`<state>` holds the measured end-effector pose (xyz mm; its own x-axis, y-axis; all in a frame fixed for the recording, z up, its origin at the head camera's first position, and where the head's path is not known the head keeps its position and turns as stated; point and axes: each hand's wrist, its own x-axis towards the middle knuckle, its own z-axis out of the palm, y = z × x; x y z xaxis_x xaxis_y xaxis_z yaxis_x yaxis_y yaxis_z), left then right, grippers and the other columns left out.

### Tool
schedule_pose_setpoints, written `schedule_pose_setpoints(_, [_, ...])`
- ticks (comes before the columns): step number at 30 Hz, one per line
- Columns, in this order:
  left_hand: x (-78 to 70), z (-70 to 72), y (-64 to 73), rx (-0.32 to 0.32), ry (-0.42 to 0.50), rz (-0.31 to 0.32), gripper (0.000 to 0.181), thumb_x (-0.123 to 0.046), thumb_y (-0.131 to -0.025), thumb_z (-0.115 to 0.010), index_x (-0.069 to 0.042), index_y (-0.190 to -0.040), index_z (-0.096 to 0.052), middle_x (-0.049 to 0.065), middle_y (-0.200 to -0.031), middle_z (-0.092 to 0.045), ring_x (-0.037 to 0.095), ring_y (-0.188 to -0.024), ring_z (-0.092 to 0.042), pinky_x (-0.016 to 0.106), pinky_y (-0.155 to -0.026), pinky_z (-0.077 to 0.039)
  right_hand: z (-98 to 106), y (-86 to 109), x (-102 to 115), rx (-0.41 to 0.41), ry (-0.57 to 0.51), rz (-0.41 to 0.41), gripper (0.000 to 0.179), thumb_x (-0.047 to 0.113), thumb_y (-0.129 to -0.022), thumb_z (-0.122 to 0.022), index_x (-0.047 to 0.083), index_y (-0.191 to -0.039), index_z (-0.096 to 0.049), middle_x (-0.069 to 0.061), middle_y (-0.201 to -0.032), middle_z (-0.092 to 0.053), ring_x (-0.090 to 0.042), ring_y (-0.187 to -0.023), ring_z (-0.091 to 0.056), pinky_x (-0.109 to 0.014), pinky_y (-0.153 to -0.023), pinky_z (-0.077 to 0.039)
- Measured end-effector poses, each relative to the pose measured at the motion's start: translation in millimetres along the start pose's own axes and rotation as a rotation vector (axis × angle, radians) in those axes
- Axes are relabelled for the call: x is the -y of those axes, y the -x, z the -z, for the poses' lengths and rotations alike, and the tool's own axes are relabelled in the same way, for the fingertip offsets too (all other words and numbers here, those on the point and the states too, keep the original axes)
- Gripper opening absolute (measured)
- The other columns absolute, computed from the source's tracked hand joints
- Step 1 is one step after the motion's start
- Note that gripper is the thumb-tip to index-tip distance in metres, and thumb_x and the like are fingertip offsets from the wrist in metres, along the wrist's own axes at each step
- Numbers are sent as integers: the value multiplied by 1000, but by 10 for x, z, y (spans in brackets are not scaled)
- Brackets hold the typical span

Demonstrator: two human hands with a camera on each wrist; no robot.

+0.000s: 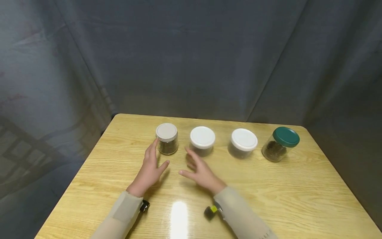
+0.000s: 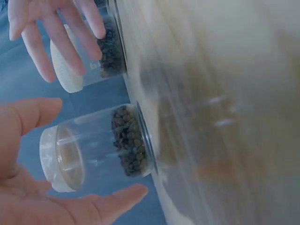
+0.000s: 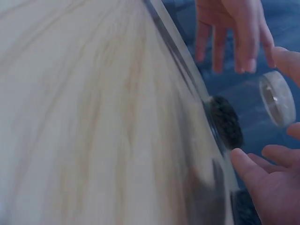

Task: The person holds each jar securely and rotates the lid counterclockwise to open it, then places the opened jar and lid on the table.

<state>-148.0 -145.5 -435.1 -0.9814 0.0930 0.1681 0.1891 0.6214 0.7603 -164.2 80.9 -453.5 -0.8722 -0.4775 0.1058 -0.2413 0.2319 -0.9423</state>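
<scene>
A clear jar [image 1: 168, 146] with a pale beige lid [image 1: 166, 131] stands upright at the left of a row. Small dark brown beans [image 2: 128, 140] fill its lower part. My left hand [image 1: 149, 172] reaches along its left side, fingers extended and thumb spread away. In the head view its fingertips overlap the jar's left edge. To the right, my right hand [image 1: 204, 174] is held half-opened, palm facing the jar, with a gap between. Its fingertips reach in front of a white-lidded jar [image 1: 202, 137]. Neither hand holds anything.
Another white-lidded jar [image 1: 244, 140] and a tilted-looking green-lidded jar [image 1: 276, 151] with dark contents continue the row rightward. All stand on a light wooden table [image 1: 113, 159]. Behind its far edge hangs a dark grey curtain [image 1: 185, 66].
</scene>
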Motion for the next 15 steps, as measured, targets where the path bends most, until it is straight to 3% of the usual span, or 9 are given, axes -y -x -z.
schedule_pose_setpoints(7, [33, -26, -161, -1, 192, 101, 102, -15, -97, -69, -7, -161, 11, 37, -159, -5, 58, -141, -27, 60, -113, -37, -128, -172, -42, -24, -29, -34, 89, 23, -94, -74, 5, -161, -19, -19, -165, -22, -41, -142, -39, -42, -110, -45])
schedule_pose_setpoints(15, [111, 1, -309, -52, 297, 142, 87, -15, -98, -67, 3, -159, -6, 33, -159, -15, 53, -142, -28, 61, -112, -39, -201, -346, -51, -75, -65, -47, 91, 12, -96, -70, 4, -162, -7, -20, -166, -16, -39, -149, -27, -46, -114, -40])
